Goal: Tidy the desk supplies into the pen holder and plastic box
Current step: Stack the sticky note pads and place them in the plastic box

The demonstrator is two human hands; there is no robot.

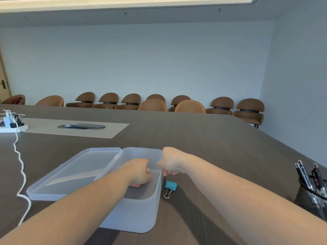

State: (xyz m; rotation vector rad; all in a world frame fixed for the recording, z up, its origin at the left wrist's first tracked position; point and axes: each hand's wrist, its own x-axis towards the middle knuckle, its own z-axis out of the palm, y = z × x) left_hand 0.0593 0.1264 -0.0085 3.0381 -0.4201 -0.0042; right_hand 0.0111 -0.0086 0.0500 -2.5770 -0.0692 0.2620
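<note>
Blue binder clip [171, 185] lies just beside the plastic box [141, 213], under the closed right hand [170, 162], while the left hand [139, 171] grips something pink [134, 185] inside the box.

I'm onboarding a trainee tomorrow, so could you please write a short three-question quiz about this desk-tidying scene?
1. True or false: the teal binder clip lies inside the plastic box.
2. Which hand reaches into the box, over something pink?
A. left hand
B. right hand
C. neither
3. Fill in: the pens stand in a black mesh ____ at the right edge of the view.

Key
1. False: it lies on the table, just right of the box.
2. A
3. pen holder

The box's lid lies beside it, on the left.
</note>
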